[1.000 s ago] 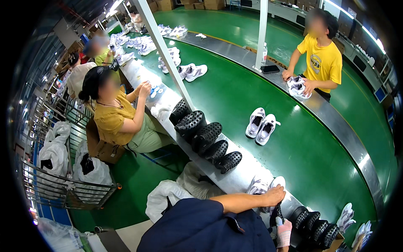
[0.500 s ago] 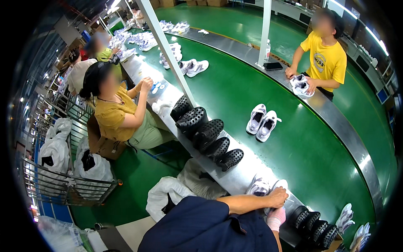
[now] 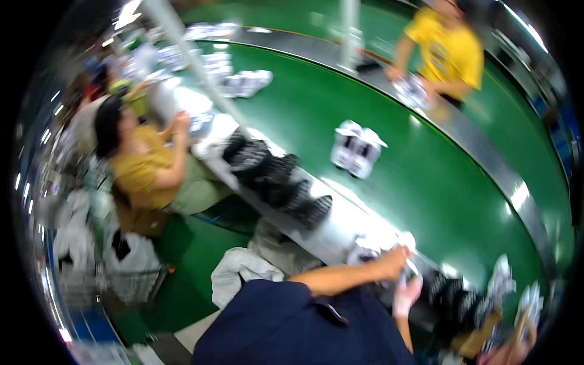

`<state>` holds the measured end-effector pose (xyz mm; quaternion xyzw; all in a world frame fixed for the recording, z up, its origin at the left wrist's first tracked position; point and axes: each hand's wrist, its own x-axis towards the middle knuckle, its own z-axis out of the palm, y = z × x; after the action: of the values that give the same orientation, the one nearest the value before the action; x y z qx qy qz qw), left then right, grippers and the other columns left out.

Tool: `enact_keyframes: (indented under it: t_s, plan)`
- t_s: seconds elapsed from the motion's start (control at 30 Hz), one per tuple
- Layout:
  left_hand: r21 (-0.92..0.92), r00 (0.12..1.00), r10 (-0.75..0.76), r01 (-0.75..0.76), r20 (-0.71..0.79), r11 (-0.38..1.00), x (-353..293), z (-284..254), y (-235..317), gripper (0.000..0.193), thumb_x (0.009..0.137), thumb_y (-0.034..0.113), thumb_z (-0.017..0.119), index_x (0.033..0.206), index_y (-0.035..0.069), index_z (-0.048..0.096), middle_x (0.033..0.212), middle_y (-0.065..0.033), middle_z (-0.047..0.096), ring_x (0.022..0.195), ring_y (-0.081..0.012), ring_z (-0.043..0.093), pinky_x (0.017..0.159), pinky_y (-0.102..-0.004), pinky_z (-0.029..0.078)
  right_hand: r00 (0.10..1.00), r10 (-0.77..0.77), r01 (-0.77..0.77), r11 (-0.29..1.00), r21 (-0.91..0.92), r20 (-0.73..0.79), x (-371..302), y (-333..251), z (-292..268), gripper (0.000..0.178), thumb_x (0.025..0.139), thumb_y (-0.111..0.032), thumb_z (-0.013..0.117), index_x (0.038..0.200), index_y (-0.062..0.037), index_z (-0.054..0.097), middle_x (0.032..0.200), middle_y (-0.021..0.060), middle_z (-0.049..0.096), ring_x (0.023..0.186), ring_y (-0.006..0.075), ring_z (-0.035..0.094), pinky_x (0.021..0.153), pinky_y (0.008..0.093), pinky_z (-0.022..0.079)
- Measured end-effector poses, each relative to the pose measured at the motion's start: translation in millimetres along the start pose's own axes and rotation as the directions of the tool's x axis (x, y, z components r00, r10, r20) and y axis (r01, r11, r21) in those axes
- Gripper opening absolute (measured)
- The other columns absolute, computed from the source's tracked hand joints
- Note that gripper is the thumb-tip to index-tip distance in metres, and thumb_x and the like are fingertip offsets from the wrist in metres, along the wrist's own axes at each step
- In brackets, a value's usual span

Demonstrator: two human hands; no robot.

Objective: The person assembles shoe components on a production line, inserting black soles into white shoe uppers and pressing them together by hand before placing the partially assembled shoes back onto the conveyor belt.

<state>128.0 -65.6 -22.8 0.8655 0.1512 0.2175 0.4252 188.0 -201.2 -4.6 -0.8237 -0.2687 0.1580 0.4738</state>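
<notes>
Right, my two hands are close together at the near metal ledge (image 3: pixel 340 226), just in front of my navy top (image 3: pixel 292 325). My left hand (image 3: pixel 394 260) reaches across from the left with its fingers curled onto the near end of a white shoe (image 3: pixel 406 239), which sits on the ledge beside the green belt (image 3: pixel 426 201). My right hand (image 3: pixel 406 296) is just below it, nearer my body, pale pink over the palm; everything is smeared by blur, so I cannot tell how far those fingers are open or whether they have hold of anything. A second white shoe (image 3: pixel 361 250) rests on the ledge just left of the first, partly behind my left forearm (image 3: pixel 337 278). Further left along the ledge stands a row of black dimpled pieces (image 3: pixel 277 175), and another black row (image 3: pixel 453 299) lies to the right of my right hand. Out on the belt, well apart from me, a pair of white shoes (image 3: pixel 364 159) sits side by side. More white shoes (image 3: pixel 500 283) lie to the right, near a cardboard box (image 3: pixel 479 337). Across the belt a person in a yellow shirt (image 3: pixel 447 52) has a light shoe (image 3: pixel 412 92) in hand, and to my left a person in a mustard top (image 3: pixel 143 164) sits at the ledge, both hands raised.
</notes>
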Motion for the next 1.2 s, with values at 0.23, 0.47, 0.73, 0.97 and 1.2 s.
enact_keyframes:
  t_s: [0.23,0.47,0.73,0.97,1.2]
  plan:
    - [0.228,0.899,-0.430,0.403,0.083,0.886,-14,-31,6,0.094,0.074,-0.004,0.064,0.157,-0.001,0.019,0.101,-0.0309,0.065,0.093,-0.0464,0.066,0.083,-0.0532,0.053,0.959,0.244,-0.144,0.855,-0.498,0.142,19,-20,25,0.038,0.080,-0.029,0.074,0.101,0.0024,0.068,0.095,0.0298,0.068,0.095,0.0462,0.065,0.083,0.0494,0.053]
    - [0.355,0.841,-0.509,0.426,0.183,0.832,-1,-17,5,0.081,0.080,0.001,0.063,0.152,-0.005,0.029,0.083,-0.0261,0.070,0.075,-0.0414,0.072,0.067,-0.0484,0.058,0.969,0.237,-0.140,0.758,-0.637,0.068,14,0,36,0.022,0.082,-0.023,0.068,0.087,-0.0020,0.066,0.084,0.0256,0.068,0.085,0.0461,0.066,0.077,0.0523,0.053]
    - [0.211,0.991,0.071,-0.095,0.116,0.973,-56,-95,53,0.056,0.085,0.011,0.067,0.135,-0.006,0.049,0.100,-0.0246,0.061,0.097,-0.0426,0.061,0.083,-0.0482,0.051,0.959,0.240,-0.082,0.746,-0.661,0.153,15,7,35,0.021,0.079,-0.024,0.065,0.085,-0.0050,0.070,0.085,0.0239,0.070,0.083,0.0437,0.068,0.078,0.0510,0.054]
    - [0.230,0.918,-0.368,0.394,-0.149,0.890,-92,-83,-16,0.047,0.086,0.016,0.066,0.124,-0.009,0.052,0.104,-0.0278,0.060,0.095,-0.0425,0.060,0.084,-0.0483,0.051,0.930,0.191,0.090,0.708,-0.701,0.313,25,-18,41,0.023,0.083,-0.026,0.066,0.091,-0.0044,0.070,0.090,0.0230,0.070,0.089,0.0434,0.067,0.080,0.0513,0.053]
    - [0.278,0.909,-0.311,0.385,-0.276,0.880,-109,-148,0,0.042,0.082,0.009,0.073,0.120,-0.002,0.059,0.101,-0.0206,0.061,0.093,-0.0406,0.060,0.080,-0.0461,0.051,0.875,0.316,0.097,0.628,-0.772,0.366,11,-57,-7,0.045,0.085,-0.048,0.069,0.091,-0.0039,0.069,0.095,0.0223,0.070,0.093,0.0417,0.067,0.079,0.0509,0.053]
